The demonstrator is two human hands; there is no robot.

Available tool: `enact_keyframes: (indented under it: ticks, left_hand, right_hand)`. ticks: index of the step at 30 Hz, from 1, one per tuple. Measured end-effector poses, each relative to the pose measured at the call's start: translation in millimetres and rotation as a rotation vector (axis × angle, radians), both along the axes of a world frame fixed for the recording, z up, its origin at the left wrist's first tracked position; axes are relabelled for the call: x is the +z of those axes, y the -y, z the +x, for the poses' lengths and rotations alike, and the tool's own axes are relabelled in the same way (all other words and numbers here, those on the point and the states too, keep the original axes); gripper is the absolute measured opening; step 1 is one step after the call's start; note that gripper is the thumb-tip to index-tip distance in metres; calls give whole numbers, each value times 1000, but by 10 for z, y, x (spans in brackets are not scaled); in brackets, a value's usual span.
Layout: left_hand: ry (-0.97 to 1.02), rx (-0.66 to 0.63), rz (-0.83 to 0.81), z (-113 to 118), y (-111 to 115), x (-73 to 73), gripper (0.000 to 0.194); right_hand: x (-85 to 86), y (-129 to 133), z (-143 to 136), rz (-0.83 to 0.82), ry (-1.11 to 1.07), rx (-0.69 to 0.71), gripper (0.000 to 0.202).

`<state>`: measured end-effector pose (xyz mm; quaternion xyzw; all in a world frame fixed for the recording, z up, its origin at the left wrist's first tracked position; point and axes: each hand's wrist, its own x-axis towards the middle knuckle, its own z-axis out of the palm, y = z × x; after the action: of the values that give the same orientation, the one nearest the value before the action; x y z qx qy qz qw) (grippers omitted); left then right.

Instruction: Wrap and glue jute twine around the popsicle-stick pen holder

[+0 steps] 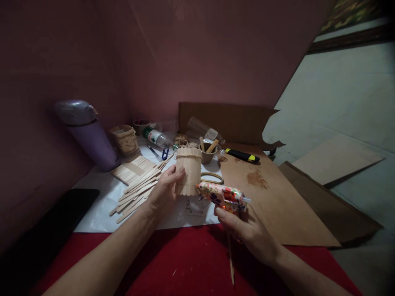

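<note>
My left hand [166, 185] is closed around the side of a small cup covered in upright craft sticks [189, 172], with a twine band near its top rim. In my right hand [247, 230] is a glue gun [224, 195] with a floral pattern, a clear glue stick poking out of its back and a small orange light glowing. The gun's nozzle touches or nearly touches the cup's lower right side. A thin strand hangs below my right hand. Behind the gun lies an oval ring [212, 177], partly hidden.
Loose craft sticks [138, 193] lie left on white paper. Behind stand a purple tumbler [92, 139], a decorated cup [126, 141], plastic bottles [156, 137] and a pot holding sticks [207, 155]. A utility knife [242, 156] rests on brown cardboard [286, 218]. Red cloth [185, 263] covers the near side.
</note>
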<state>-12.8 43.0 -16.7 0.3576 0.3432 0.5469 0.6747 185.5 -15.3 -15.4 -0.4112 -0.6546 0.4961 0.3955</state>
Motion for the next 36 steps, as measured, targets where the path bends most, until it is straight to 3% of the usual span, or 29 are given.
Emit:
enact_keyframes:
  ticks: [6, 16, 22, 36]
  left_hand:
    - [51, -33, 9, -9, -32, -53, 54]
    - [110, -50, -11, -23, -52, -69, 45]
    - [145, -37, -85, -14, -64, -49, 45]
    - [195, -77, -204, 6, -27, -15, 43]
  right_hand:
    - [-27, -7, 15, -21, -3, -18, 21]
    - [-83, -36, 13, -177, -143, -1, 39]
    - [-93, -59, 17, -257, -305, 12, 36]
    - [-122, -81, 40, -408, -466, 122, 26]
